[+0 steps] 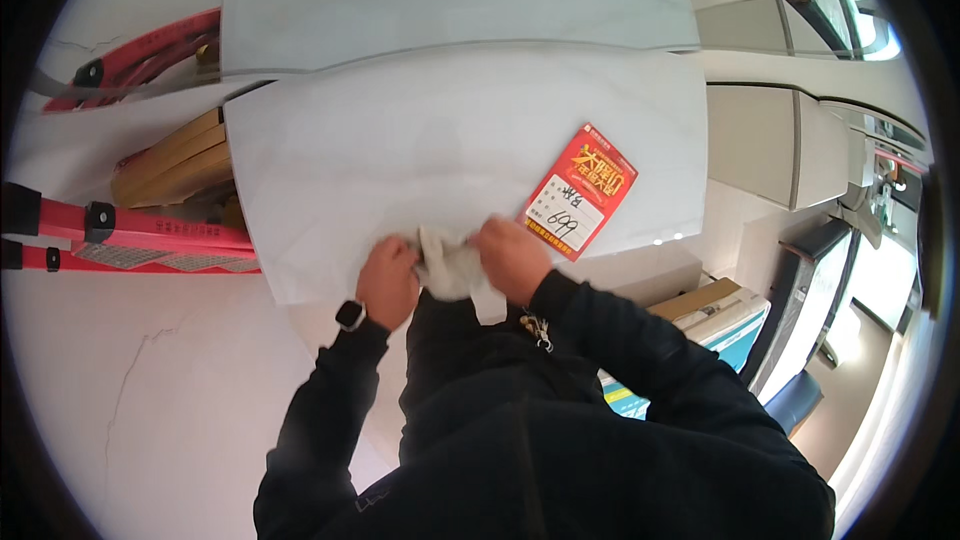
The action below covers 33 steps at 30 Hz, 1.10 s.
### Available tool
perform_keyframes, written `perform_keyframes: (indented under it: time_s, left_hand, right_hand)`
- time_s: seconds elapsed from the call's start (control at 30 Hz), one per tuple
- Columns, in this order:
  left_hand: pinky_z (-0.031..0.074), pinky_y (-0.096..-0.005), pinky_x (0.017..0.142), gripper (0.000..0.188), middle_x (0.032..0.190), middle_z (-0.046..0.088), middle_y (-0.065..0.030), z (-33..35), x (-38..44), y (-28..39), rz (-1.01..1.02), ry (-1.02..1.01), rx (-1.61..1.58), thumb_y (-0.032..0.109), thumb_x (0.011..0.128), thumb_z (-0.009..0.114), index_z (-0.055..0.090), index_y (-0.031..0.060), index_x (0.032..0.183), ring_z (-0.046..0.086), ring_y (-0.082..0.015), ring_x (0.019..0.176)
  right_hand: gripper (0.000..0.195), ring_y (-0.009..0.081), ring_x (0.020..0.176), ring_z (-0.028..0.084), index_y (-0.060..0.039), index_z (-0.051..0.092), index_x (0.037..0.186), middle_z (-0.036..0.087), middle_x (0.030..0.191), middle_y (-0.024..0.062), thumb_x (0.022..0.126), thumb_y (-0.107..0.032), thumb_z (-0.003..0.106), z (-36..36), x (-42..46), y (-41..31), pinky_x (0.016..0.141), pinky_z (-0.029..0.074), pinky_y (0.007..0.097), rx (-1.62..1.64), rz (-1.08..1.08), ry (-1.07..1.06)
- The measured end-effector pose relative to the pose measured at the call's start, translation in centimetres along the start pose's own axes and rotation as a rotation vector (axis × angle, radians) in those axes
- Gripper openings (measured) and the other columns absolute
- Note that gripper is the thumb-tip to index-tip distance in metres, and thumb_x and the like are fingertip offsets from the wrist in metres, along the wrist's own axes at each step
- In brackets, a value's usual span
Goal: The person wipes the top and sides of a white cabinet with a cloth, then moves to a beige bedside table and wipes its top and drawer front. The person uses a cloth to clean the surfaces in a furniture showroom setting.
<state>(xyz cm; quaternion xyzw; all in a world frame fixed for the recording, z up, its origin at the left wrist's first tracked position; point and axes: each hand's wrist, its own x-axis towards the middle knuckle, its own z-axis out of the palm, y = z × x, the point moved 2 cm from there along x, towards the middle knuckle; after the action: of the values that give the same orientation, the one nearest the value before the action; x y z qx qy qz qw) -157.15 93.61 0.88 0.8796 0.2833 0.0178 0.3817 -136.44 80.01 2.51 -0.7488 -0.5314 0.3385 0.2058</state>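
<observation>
A crumpled off-white cloth [448,267] is stretched between my two hands at the near edge of a glossy white tabletop [420,135]. My left hand [388,281], with a smartwatch on the wrist, grips the cloth's left side. On its right side, the fingers of my right hand [514,255] pinch the cloth. A red and yellow price card [581,191] with printing and handwriting lies on the tabletop just beyond my right hand. The cloth is slightly blurred, and the fingertips are partly hidden in it.
A mirror or glossy panel [450,0] rises behind the tabletop and reflects the card. Red folded ladder rails [150,232] and brown cardboard [180,161] are at the left. A beige cabinet [754,142] stands at the right, with cardboard boxes [720,315] on the floor nearer me.
</observation>
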Motion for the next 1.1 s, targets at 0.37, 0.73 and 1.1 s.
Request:
perform_keyframes:
  time_s: [0.37,0.73,1.1]
  left_hand:
    - [0.057,-0.049,0.099,0.046,0.131,0.062,-0.0178,-1.6,20.0,-1.0,0.127,0.287,0.089,-0.002,0.085,0.068,0.072,0.0096,0.129,0.064,-0.0415,0.118]
    - [0.057,-0.0481,0.09,0.027,0.114,0.063,-0.0148,1.8,-2.8,0.1,0.015,0.06,-0.049,-0.002,0.082,0.072,0.074,0.0048,0.108,0.063,-0.0398,0.11]
    - [0.058,-0.0473,0.087,0.02,0.109,0.063,-0.0133,-0.5,16.1,-2.7,0.123,0.445,-0.023,0.001,0.089,0.065,0.077,0.0064,0.104,0.064,-0.0377,0.106]
  right_hand:
    - [0.017,0.0385,0.108,0.067,-0.0076,0.074,0.111,0.066,0.117,0.0156,0.095,-0.011,0.07,-7.1,14.7,4.9,0.09,0.058,0.0482,-0.256,0.046,0.532]
    - [0.037,0.0353,0.099,0.068,-0.0078,0.06,0.119,0.062,0.107,0.014,0.09,-0.021,0.079,5.5,-1.9,-2.8,0.084,0.056,0.0472,-0.06,0.009,0.158]
    - [0.031,0.038,0.097,0.075,-0.0128,0.071,0.128,0.075,0.104,0.0142,0.103,-0.029,0.067,-2.9,13.9,1.6,0.084,0.06,0.0528,-0.298,0.203,0.396]
